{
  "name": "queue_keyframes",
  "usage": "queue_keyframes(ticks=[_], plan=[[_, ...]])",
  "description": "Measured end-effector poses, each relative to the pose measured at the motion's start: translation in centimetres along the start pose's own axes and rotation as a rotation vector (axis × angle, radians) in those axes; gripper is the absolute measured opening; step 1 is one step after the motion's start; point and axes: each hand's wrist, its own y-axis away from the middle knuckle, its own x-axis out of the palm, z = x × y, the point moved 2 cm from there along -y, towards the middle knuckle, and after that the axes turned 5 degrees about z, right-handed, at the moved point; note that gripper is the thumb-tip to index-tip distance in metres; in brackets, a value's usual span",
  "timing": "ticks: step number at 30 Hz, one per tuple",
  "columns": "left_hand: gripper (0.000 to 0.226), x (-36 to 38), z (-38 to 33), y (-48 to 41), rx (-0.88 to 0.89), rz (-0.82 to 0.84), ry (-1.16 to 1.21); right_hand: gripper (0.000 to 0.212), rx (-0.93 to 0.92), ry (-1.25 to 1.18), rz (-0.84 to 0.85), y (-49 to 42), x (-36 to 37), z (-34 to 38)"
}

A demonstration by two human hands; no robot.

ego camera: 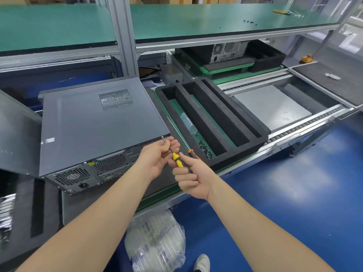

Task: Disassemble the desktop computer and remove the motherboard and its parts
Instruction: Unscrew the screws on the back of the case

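Computer (94,122) lies flat on the counter (110,201), rear panel w/ fans facing the person, side cover on. Right hand (193,179) grips the yellow-black screwdriver (177,160) by its handle. Left hand (157,160) has fingers curled round the shaft, tip at a screw (163,138) on the case's rear top corner. Just beside: black foam tray (241,149) w/ a pile of small black screws (205,149) in one slot & an orange-handled tool (193,154) on its rim.

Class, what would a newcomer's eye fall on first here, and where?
Two hands meet mid-frame: the right hand grips a yellow-handled screwdriver, the left hand steadies its shaft at the rear corner of the grey computer case. Right of them lies a black foam tray holding loose screws.
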Motion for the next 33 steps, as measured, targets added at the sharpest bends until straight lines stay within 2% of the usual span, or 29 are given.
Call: queue_keyframes(ticks=[2, 5, 7, 10, 12, 14, 16, 18, 20, 22, 25, 27, 28, 30, 33], plan=[[0.019, -0.1, 0.0, 0.0, 0.005, 0.006, 0.001, 0.041, -0.044, 0.053, -0.003, -0.2, -0.1, -0.1], [0.02, -0.3, 0.1, 0.0, 0.002, 0.021, 0.016, 0.042, -0.165, 0.303, -0.18, -0.8, -0.2, -0.1], [0.021, -0.2, 0.1, 0.0, 0.001, 0.027, 0.032, 0.044, -0.311, 0.658, -0.361, -0.7, -0.1, 0.2], [0.023, 0.0, 0.1, 0.0, -0.002, 0.028, 0.044, 0.046, -0.568, 1.509, -0.67, 0.0, 0.8, 0.8], [0.024, 0.3, 0.0, 0.1, -0.01, 0.031, 0.063, 0.035, -0.657, 1.936, -0.847, 0.2, 1.2, 0.9], [0.025, 0.4, -0.1, 0.1, -0.022, 0.04, 0.087, 0.027, -0.725, 2.185, -0.973, -0.1, 1.5, 0.4], [0.023, 0.4, -0.2, 0.2, -0.03, 0.047, 0.103, 0.023, -0.788, 2.262, -1.026, -0.3, 1.7, -0.1], [0.021, 0.3, -0.1, 0.1, -0.019, 0.035, 0.073, 0.024, -0.831, 2.209, -1.028, -0.4, 1.5, -0.1], [0.021, 0.2, 0.1, -0.1, -0.006, 0.013, 0.044, 0.028, -0.754, 1.971, -0.908, -0.7, 1.1, 0.4], [0.021, 0.1, 0.1, -0.3, -0.005, 0.005, 0.039, 0.039, -0.61, 1.472, -0.725, -1.2, 1.0, 0.8], [0.021, 0.0, -0.2, -0.2, -0.029, 0.021, -0.031, 0.045, -0.194, 0.475, -0.371, -1.3, 0.6, 0.4], [0.022, 0.0, -0.3, -0.1, -0.041, 0.029, -0.027, 0.041, -0.03, 0.122, -0.127, -1.0, 0.1, 0.1], [0.022, 0.0, -0.3, -0.1, -0.039, 0.032, -0.009, 0.037, -0.006, 0.059, -0.044, -0.9, 0.0, 0.1], [0.022, -0.1, -0.3, -0.1, -0.03, 0.038, 0.023, 0.033, -0.037, 0.071, -0.005, -1.0, -0.3, 0.0], [0.023, -0.4, -0.3, -0.2, -0.018, 0.055, 0.032, 0.036, -0.159, 0.331, -0.155, -1.4, -0.2, 0.0]])
